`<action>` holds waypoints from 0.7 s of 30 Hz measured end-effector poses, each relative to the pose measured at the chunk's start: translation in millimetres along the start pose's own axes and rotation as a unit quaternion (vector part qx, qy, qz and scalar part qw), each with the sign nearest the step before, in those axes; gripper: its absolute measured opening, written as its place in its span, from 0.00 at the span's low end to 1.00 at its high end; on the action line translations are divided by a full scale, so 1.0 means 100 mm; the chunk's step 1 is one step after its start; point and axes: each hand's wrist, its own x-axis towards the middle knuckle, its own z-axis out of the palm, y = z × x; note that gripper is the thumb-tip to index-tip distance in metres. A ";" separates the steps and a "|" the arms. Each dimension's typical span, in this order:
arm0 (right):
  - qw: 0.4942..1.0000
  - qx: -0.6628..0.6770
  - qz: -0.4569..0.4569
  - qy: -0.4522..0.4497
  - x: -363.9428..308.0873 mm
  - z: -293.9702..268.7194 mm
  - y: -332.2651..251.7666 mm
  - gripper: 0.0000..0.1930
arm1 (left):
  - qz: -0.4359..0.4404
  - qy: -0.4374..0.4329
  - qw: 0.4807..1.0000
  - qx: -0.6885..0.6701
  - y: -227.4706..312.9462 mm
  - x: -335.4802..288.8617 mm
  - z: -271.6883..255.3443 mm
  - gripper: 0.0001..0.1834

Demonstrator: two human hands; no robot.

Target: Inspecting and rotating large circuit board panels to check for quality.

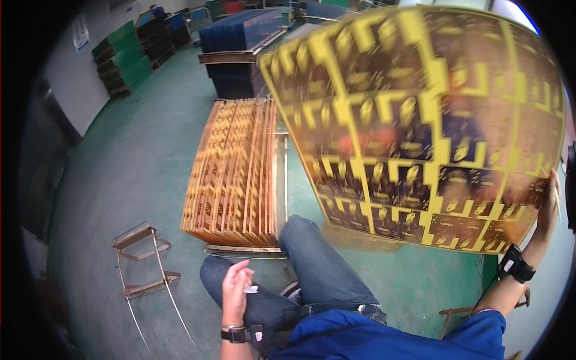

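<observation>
A broad, thin panel [384, 144] fills the upper right of the frame, tilted, its glossy copper-brown face patterned with yellow bands, hooks and blocks; the surface mirrors blurred patches of red and dark blue. The right hand [548, 201], at the right edge of the frame, is clamped on the panel's right edge. The left hand [234, 288], at lower centre, is raised above the denim-covered knees, fingers loosely bent; a small white scrap [251, 289] shows beside them, and whether they pinch it I cannot tell. At centre, a row of thin coppery sheets [231, 174] stands on edge, close together like leaves, with yellowish marks between. At lower left, a rack [144, 261] of slim, shiny rods and rough brown crossbars lies on the smooth green floor [120, 168]. Boxy dark-blue stacks [237, 36] stand at top centre, ridged green ones [123, 57] at upper left.
</observation>
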 end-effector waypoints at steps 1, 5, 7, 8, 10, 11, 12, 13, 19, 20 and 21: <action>0.998 0.045 0.029 -0.020 0.08 -0.15 0.19 0.15 | -0.004 -0.008 1.000 0.007 0.02 0.00 0.01 0.17; 0.971 0.174 0.159 -0.029 0.02 0.20 0.60 0.14 | 0.014 -0.060 0.997 -0.036 0.20 0.00 0.15 0.24; 0.948 0.221 0.214 -0.088 -0.06 0.49 0.74 0.13 | 0.055 -0.077 0.987 -0.134 0.38 -0.02 0.23 0.31; 0.938 0.239 0.233 -0.094 -0.09 0.62 0.82 0.13 | 0.084 -0.091 0.973 -0.193 0.55 -0.05 0.28 0.34; 0.948 0.228 0.213 -0.060 0.00 0.84 0.93 0.13 | 0.143 -0.096 0.943 -0.283 0.82 -0.28 0.44 0.33; 0.944 0.239 0.218 -0.071 0.06 0.93 0.98 0.12 | 0.145 -0.053 0.949 -0.275 0.97 -0.43 0.45 0.28; 0.946 0.233 0.222 -0.031 0.12 1.05 1.04 0.09 | 0.155 -0.039 0.949 -0.273 1.09 -0.57 0.48 0.28; 0.943 0.240 0.226 -0.050 0.18 1.15 1.16 0.09 | 0.172 0.006 0.953 -0.250 1.19 -0.73 0.52 0.26; 0.938 0.204 0.225 -0.166 0.29 1.72 1.22 0.09 | 0.227 0.167 0.949 -0.139 1.52 -1.51 0.75 0.22; 0.934 0.204 0.240 -0.168 0.17 1.78 1.05 0.10 | 0.227 0.180 0.947 -0.137 1.53 -1.63 0.78 0.22; 0.930 0.203 0.254 -0.169 0.11 1.82 0.95 0.11 | 0.235 0.195 0.945 -0.120 1.53 -1.75 0.81 0.22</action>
